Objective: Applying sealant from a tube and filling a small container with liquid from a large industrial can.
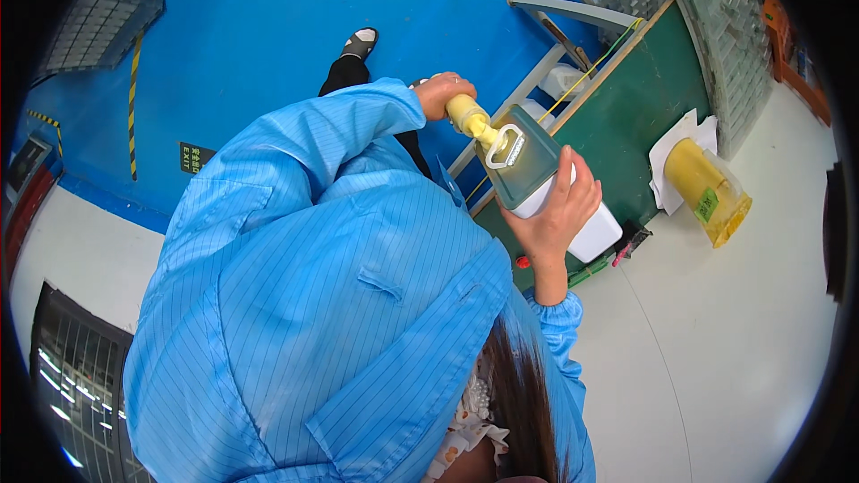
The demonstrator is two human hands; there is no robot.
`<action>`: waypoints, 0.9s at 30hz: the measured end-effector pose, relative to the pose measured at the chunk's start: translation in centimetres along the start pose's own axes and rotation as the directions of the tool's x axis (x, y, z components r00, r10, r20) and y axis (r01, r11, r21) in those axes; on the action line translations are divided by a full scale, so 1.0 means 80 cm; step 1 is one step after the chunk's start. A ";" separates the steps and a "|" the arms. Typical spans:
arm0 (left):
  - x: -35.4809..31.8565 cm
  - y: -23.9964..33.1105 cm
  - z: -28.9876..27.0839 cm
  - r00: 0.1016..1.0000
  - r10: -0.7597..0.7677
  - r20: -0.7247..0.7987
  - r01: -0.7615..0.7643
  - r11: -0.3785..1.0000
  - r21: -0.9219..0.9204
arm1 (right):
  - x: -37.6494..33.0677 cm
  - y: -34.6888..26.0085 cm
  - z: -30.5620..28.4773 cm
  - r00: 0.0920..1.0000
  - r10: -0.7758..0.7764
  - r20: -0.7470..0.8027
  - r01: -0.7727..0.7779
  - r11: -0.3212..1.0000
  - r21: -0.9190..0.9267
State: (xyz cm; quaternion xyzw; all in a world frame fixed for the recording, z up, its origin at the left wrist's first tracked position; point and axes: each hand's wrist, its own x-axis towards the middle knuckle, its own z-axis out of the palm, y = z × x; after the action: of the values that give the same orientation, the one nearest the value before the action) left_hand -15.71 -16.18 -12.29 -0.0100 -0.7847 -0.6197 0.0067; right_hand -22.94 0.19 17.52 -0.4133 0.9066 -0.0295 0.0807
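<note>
My left hand (445, 95) is wrapped round a small pale-yellow cylindrical container (465, 114), tilted toward a white box-shaped container with a grey-green translucent top (537, 150). Thick yellow material (483, 132) shows between the cylinder's mouth and a white oval rim (506, 148) on that top. Whether it is flowing I cannot tell. My right hand (562, 207) grips the white body (595, 234) from the side, its fingers along the edge of the top. The box is held tilted beside the green tabletop.
A green tabletop (640, 112) lies to the right, with a yellow cord (591, 80) along its edge. Beyond stand stacked clear plastic trays (729, 45). A yellow cylinder with a green label (684, 170) rests by white paper. Grey curved legs (573, 7) stick out at the top.
</note>
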 end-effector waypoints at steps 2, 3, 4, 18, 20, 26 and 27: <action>-0.001 -0.002 0.000 1.000 -0.001 0.004 0.001 1.000 0.007 | 0.001 -0.001 -0.001 1.000 -0.010 -0.013 0.010 1.000 0.014; -0.001 -0.002 0.000 1.000 -0.002 0.006 0.002 1.000 0.010 | 0.001 -0.001 -0.002 1.000 -0.015 -0.019 0.015 1.000 0.022; -0.001 0.000 -0.003 1.000 -0.003 0.007 0.003 1.000 0.014 | 0.001 -0.001 -0.002 1.000 -0.015 -0.021 0.015 1.000 0.025; 0.030 0.105 -0.033 0.972 0.162 0.173 -0.176 0.982 0.068 | -0.035 0.049 -0.061 0.996 0.020 -0.085 0.004 0.960 0.279; 0.038 0.121 -0.036 0.959 0.203 0.196 -0.217 0.975 0.055 | -0.044 0.060 -0.071 0.995 0.033 -0.098 -0.002 0.954 0.299; 0.060 0.166 -0.040 0.907 0.330 0.260 -0.338 0.941 -0.017 | -0.072 0.093 -0.092 0.989 0.054 -0.137 0.003 0.922 0.387; 0.063 0.173 -0.040 0.900 0.343 0.271 -0.347 0.937 -0.034 | -0.076 0.097 -0.095 0.988 0.060 -0.143 0.002 0.916 0.400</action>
State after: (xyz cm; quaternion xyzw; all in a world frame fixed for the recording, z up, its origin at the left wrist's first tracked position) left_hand -20.40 -16.03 2.02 -0.2338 -0.7687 -0.5953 0.0085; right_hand -26.07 9.80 24.81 -0.3712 0.8909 -0.2441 0.0941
